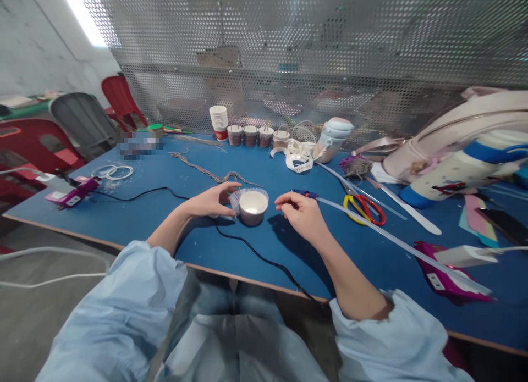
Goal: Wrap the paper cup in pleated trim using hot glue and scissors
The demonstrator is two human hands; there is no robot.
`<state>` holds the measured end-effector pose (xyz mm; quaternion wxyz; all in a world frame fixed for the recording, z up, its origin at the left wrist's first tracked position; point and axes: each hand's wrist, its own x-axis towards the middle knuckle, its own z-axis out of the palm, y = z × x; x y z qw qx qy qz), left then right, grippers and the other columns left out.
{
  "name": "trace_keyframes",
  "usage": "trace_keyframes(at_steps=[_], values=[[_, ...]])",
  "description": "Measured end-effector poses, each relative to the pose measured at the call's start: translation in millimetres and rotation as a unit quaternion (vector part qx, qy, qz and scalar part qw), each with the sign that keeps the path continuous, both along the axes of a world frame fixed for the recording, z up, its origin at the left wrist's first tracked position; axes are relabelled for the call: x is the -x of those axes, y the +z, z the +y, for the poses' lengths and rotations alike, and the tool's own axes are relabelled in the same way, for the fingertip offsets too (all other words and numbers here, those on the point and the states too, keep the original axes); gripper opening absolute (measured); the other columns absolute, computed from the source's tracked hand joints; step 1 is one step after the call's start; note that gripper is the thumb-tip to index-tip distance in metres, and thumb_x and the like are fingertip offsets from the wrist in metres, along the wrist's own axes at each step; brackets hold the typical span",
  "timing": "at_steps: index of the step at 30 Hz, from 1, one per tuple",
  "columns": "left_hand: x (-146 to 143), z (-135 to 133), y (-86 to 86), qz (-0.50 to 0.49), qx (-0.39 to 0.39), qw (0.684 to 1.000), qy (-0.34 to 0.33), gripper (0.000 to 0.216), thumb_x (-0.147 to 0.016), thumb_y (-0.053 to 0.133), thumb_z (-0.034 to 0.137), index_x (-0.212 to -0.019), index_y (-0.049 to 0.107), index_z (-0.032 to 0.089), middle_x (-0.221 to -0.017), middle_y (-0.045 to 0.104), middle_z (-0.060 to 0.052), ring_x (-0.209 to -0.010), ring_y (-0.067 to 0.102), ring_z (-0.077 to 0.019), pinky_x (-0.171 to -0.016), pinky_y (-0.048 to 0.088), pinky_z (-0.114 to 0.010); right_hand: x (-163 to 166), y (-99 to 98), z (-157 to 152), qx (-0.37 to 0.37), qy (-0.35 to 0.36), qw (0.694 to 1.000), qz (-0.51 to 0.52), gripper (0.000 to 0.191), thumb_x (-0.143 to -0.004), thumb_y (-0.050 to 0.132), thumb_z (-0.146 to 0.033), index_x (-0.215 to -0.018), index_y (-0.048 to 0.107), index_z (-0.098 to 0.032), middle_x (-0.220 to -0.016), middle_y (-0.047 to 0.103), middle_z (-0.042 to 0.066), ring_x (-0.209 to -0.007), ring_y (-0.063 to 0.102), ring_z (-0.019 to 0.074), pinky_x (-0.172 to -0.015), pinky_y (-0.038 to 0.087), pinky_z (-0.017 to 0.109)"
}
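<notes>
A small paper cup (253, 206) with a frilly trim around its rim stands on the blue table (165, 228). My left hand (212, 200) is curled beside the cup's left side, thumb and fingers pinching the trim. Hovering just right of the cup, my right hand (301, 212) has its fingers loosely bent and nothing visible in them. A long clear glue stick (396, 242) lies behind the right hand. Light blue sleeves cover both my arms.
A black cable (264, 258) runs under the cup toward me. Scissors with red and yellow handles (365, 209) lie to the right. Further cups (249, 134), a cup stack (218, 121), ribbon (299, 156), a bottle (334, 137), a bag (454, 134) and purple glue guns (447, 275) stand around.
</notes>
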<state>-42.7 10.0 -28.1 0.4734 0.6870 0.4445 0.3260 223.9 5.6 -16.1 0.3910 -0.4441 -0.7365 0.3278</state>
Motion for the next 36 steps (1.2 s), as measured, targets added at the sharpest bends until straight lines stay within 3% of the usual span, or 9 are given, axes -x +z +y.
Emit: trace_keyframes(at_steps=[5, 11, 15, 18, 25, 31, 36], values=[[4.5, 3.1, -1.4, 0.062, 0.006, 0.998, -0.027, 0.066, -0.062, 0.078, 0.026, -0.123, 0.054, 0.018, -0.114, 0.065, -0.007, -0.101, 0.062, -0.0214, -0.091, 0.047, -0.036, 3.7, -14.3, 7.8, -0.009, 0.015, 1.0, -0.021, 0.037, -0.069, 0.049, -0.015, -0.104, 0.061, -0.016, -0.104, 0.067, 0.009, -0.083, 0.062, 0.0195, -0.072, 0.05, 0.033], [2.8, 2.9, -6.6, 0.007, 0.03, 0.999, -0.036, 0.045, -0.065, 0.078, 0.03, -0.104, 0.062, 0.014, -0.098, 0.069, -0.005, -0.091, 0.062, -0.019, -0.087, 0.047, -0.034, 12.1, -26.7, 5.7, 0.01, 0.099, 0.994, -0.05, 0.076, -0.065, 0.067, -0.02, -0.136, 0.041, -0.015, -0.14, 0.048, 0.015, -0.125, 0.049, 0.0254, -0.101, 0.041, 0.039], [1.9, 2.2, -8.2, -0.014, 0.021, 0.999, -0.031, 0.037, -0.065, 0.078, 0.031, -0.094, 0.065, 0.013, -0.092, 0.068, -0.005, -0.087, 0.062, -0.0186, -0.084, 0.047, -0.033, 20.7, -34.3, 5.9, 0.015, 0.083, 0.995, -0.048, 0.091, -0.066, 0.075, -0.036, -0.143, 0.031, -0.014, -0.145, 0.041, 0.018, -0.13, 0.044, 0.0272, -0.108, 0.035, 0.041], [1.2, 0.4, -6.2, -0.03, 0.003, 0.999, -0.018, 0.032, -0.066, 0.077, 0.033, -0.089, 0.065, 0.013, -0.088, 0.067, -0.005, -0.085, 0.062, -0.0182, -0.082, 0.047, -0.033, 27.0, -37.2, 7.2, 0.012, 0.068, 0.997, -0.043, 0.097, -0.064, 0.077, -0.037, -0.145, 0.029, -0.013, -0.144, 0.043, 0.018, -0.13, 0.044, 0.0272, -0.109, 0.034, 0.041], [1.5, 6.2, -2.8, -0.059, -0.072, 0.995, 0.027, 0.025, -0.074, 0.066, 0.036, -0.087, 0.063, 0.015, -0.095, 0.063, -0.005, -0.091, 0.057, -0.0175, -0.085, 0.043, -0.03, 34.0, -34.6, 5.4, -0.004, 0.067, 0.997, -0.04, 0.084, -0.067, 0.075, -0.031, -0.141, 0.036, -0.018, -0.139, 0.049, 0.012, -0.126, 0.048, 0.0267, -0.106, 0.036, 0.042], [-12.1, 25.9, 24.6, -0.031, -0.095, 0.995, 0.022, 0.017, -0.072, 0.06, 0.024, -0.086, 0.061, 0.015, -0.082, 0.062, -0.001, -0.078, 0.055, -0.0142, -0.076, 0.042, -0.028, 32.1, -30.8, 4.1, 0.008, 0.071, 0.996, -0.056, 0.084, -0.068, 0.073, -0.032, -0.141, 0.034, -0.019, -0.141, 0.047, 0.014, -0.127, 0.047, 0.0287, -0.104, 0.037, 0.043], [-26.2, 33.0, 56.2, 0.086, -0.136, 0.986, -0.034, 0.038, -0.069, 0.056, 0.016, -0.107, 0.061, 0.017, -0.083, 0.058, 0.001, -0.071, 0.05, -0.0122, -0.065, 0.04, -0.023, 30.0, -30.9, 4.7, 0.01, 0.079, 0.995, -0.058, 0.083, -0.07, 0.072, -0.033, -0.142, 0.033, -0.02, -0.142, 0.047, 0.013, -0.128, 0.046, 0.0282, -0.105, 0.035, 0.043]])
